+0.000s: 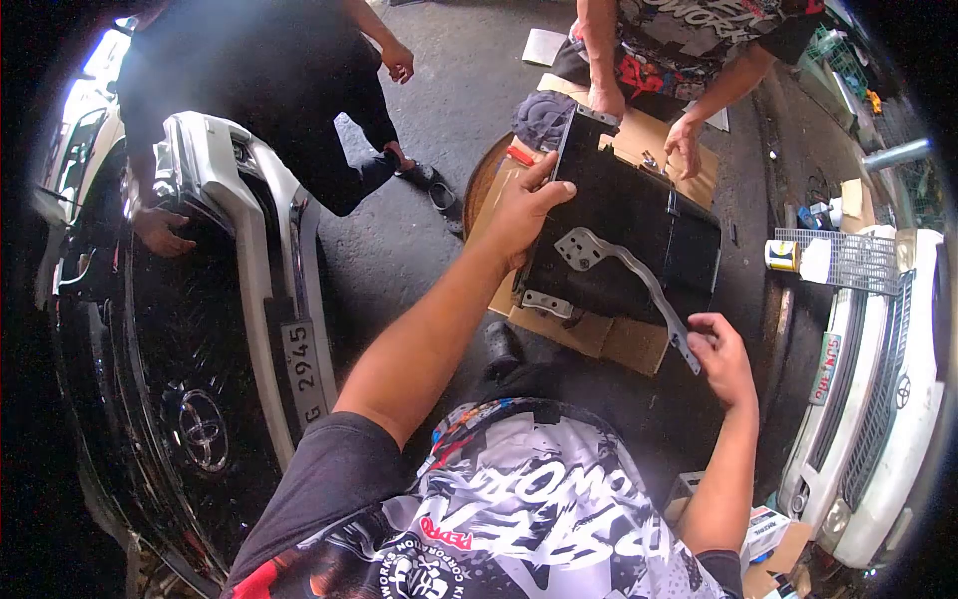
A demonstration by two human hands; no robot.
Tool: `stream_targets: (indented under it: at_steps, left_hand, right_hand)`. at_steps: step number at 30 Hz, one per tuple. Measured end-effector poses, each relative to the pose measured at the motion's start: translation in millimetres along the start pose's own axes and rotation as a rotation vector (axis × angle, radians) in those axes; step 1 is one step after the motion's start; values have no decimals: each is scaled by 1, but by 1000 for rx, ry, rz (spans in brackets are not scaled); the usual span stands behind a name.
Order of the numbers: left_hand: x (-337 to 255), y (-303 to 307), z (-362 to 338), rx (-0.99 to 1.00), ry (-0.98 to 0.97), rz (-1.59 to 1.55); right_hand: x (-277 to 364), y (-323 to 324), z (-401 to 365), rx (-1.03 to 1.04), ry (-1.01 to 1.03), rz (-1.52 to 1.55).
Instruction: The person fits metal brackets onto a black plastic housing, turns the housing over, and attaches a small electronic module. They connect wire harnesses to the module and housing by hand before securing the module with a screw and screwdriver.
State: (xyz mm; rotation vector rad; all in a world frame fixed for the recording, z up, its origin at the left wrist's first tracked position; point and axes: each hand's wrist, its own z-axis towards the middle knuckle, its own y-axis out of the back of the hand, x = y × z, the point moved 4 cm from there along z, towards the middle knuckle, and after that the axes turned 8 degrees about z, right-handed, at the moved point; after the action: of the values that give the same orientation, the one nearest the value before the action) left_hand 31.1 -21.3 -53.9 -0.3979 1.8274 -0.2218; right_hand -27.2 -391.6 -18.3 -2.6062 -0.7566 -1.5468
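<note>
My left hand [521, 212] grips the left edge of a large flat black rectangular unit [624, 190], thumb over its face. In my right hand [724, 361] is the lower end of a long, curved grey metal bracket [644, 272], pinched between thumb and fingers. The bracket lies across the front of the black unit, its wide, holed plate at the upper left. A small metal mounting tab [547, 303] shows at the unit's lower left corner. Opposite me, a co-worker's hand [606, 103] is at the unit's far edge; their other hand [685, 148] hovers beside it.
Cardboard [639, 344] lies under the unit, with a bundled grey cloth [544, 120] at its far left. A black car tailgate [170, 349] and bumper stand on the left, near another standing person [259, 90]. A white vehicle front [878, 399] and a wire rack [848, 260] are on the right.
</note>
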Motion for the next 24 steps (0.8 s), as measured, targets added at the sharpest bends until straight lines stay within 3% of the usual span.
stream_targets:
  at_steps: [3, 7, 15, 24]
  left_hand:
    - [1, -5, -2, -16, 1, 73]
    - [6, -8, -1, 19, -30, 97]
    - [11, -10, 2, 82, -60, 56]
    - [15, -6, 7, 45, -44, 84]
  right_hand:
    - [45, -31, 5, -144, -53, -524]
    - [49, -54, 15, -224, 145, -741]
    - [56, -44, 10, -216, 481, -430]
    - [59, -55, -2, -141, 466, -411]
